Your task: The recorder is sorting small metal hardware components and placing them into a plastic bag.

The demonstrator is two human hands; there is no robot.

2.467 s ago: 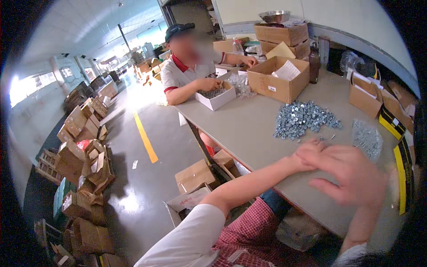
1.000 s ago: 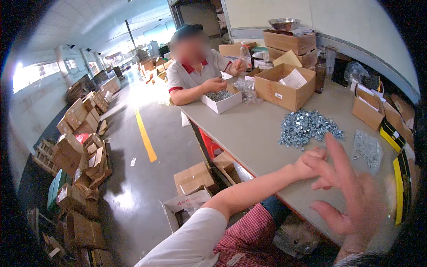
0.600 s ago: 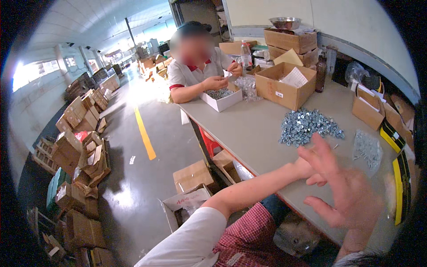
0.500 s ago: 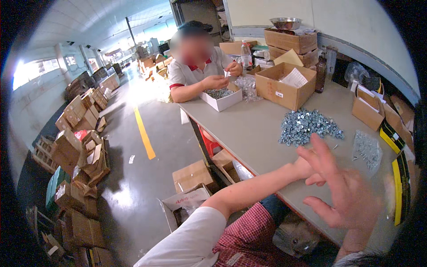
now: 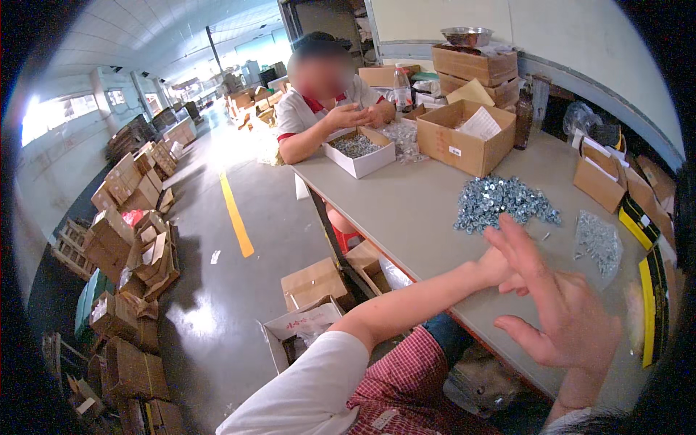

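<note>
Fingers [image 5: 518, 250] of the right hand [image 5: 562, 312] are spread wide apart and hold nothing; the hand is raised above the grey table [image 5: 406, 210], palm turned toward the left, thumb jutting out at its lower left side. The left hand [image 5: 500, 267] sits just behind it, largely hidden by the right hand's fingers, so whether it is open or closed on anything cannot be told; its bare forearm stretches from the white sleeve at the lower left diagonally up across the table edge. Just beyond both hands lies a loose pile of silvery nuts and washers [image 5: 504, 201] on the tabletop, near but not touched. To the right of that pile rests a clear plastic bag of small metal parts [image 5: 598, 243]. Farther back stands an open cardboard box [image 5: 464, 138] with paper inside. At the far end of the table a co-worker sits with both hands [image 5: 359, 116] held together over a white box of metal parts [image 5: 359, 151].
</note>
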